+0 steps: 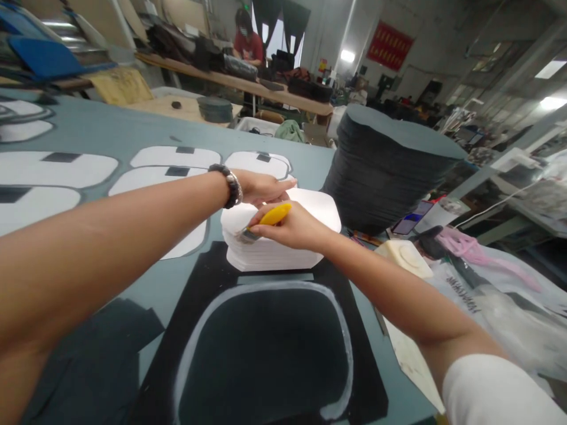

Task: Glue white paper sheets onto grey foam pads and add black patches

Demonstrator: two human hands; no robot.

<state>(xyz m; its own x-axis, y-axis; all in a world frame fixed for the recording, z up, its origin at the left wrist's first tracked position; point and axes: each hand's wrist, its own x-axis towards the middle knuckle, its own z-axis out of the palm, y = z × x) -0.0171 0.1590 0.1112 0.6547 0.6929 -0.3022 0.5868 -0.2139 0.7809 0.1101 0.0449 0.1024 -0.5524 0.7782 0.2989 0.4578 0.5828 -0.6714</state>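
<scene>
A stack of white rounded panels stands on the table behind a black board. My right hand is closed round a yellow-handled brush, its bristles at the stack's left front edge. Just behind it, my left hand, with bracelets at the wrist, rests on or just over the top of the stack; its fingers are outstretched and partly hidden by the right hand. Nearest me, a dark panel lies on the board, with a whitish band around its rounded outline.
A tall stack of dark pieces rises at the right, beside a cream container and plastic bags. White panels on dark pieces cover the table's left side. A person in red works at a far bench.
</scene>
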